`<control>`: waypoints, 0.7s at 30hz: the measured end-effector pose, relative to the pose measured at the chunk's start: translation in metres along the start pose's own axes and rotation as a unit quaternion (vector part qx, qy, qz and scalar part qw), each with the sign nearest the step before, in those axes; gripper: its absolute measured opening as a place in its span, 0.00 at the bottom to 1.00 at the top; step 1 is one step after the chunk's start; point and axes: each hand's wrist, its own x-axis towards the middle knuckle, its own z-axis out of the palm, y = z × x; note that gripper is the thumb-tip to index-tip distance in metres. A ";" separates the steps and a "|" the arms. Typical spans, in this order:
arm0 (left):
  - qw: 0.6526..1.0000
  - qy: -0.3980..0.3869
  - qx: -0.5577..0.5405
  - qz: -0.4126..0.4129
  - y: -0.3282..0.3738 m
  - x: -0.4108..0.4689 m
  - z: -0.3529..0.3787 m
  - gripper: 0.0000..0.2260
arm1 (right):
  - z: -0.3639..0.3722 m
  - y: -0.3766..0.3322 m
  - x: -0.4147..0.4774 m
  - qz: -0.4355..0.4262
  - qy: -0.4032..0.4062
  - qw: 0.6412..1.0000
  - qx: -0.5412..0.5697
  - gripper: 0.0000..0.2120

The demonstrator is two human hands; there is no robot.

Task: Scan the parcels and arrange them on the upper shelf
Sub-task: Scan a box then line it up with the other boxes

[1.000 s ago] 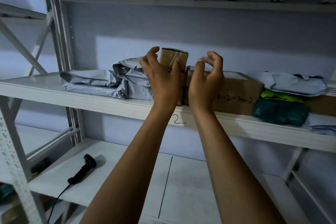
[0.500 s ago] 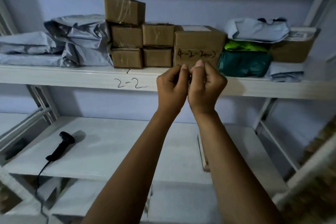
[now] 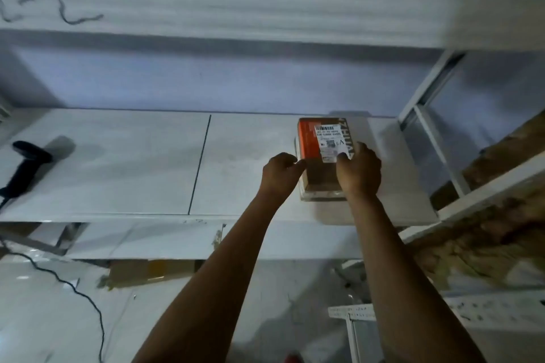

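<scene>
Brown cardboard parcel (image 3: 320, 177) with white printed label (image 3: 331, 141), flat on white lower shelf (image 3: 118, 162) between the hands: right hand (image 3: 358, 174) grips its right edge, thumb on label, left hand (image 3: 280, 174) pinches its left edge with curled fingers; risk: thumb covering label spoils scan.

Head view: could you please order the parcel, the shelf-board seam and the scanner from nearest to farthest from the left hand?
1. parcel, right at the left hand, on its right side.
2. shelf-board seam, to the hand's left, mid-shelf.
3. scanner, at the shelf's far left end.
</scene>
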 end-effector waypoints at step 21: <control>0.936 -0.087 -0.268 -0.211 -0.053 -0.030 0.029 0.30 | 0.027 0.053 -0.079 0.227 -0.096 0.924 0.293 0.17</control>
